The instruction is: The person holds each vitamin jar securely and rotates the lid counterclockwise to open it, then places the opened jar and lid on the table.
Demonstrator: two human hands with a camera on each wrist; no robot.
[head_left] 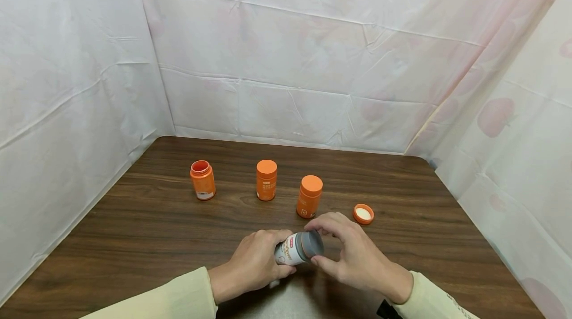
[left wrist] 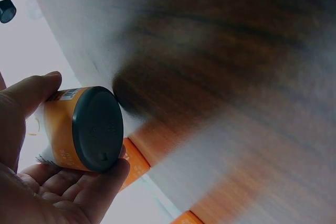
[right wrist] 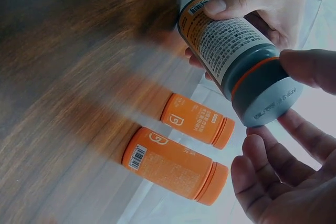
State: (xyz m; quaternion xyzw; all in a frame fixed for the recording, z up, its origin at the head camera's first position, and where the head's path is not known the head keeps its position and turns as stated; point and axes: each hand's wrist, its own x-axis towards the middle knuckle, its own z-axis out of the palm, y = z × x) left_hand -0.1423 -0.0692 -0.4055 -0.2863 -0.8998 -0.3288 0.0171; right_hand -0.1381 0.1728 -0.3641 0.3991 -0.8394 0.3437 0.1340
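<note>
My left hand (head_left: pixel 254 259) grips a grey supplement bottle (head_left: pixel 288 250) round its body. The bottle has a white and orange label and lies tilted over the table's near part, its capped end toward the right. Its flat dark base (left wrist: pixel 98 129) faces the left wrist camera. The thumb and fingertips of my right hand (head_left: pixel 357 254) pinch the grey lid (right wrist: pixel 268 95) from opposite sides. Between lid and bottle body a thin orange band shows in the right wrist view. The lid sits on the bottle's mouth; whether it is loose I cannot tell.
On the dark wooden table (head_left: pixel 134 239) stand an uncapped orange bottle (head_left: pixel 203 185) at left and two capped orange bottles, one (head_left: pixel 266 182) mid-table, one (head_left: pixel 309 199) nearer my hands. An orange lid (head_left: pixel 363 213) lies inside-up at right. White sheeting (head_left: pixel 290 60) encloses the back and sides.
</note>
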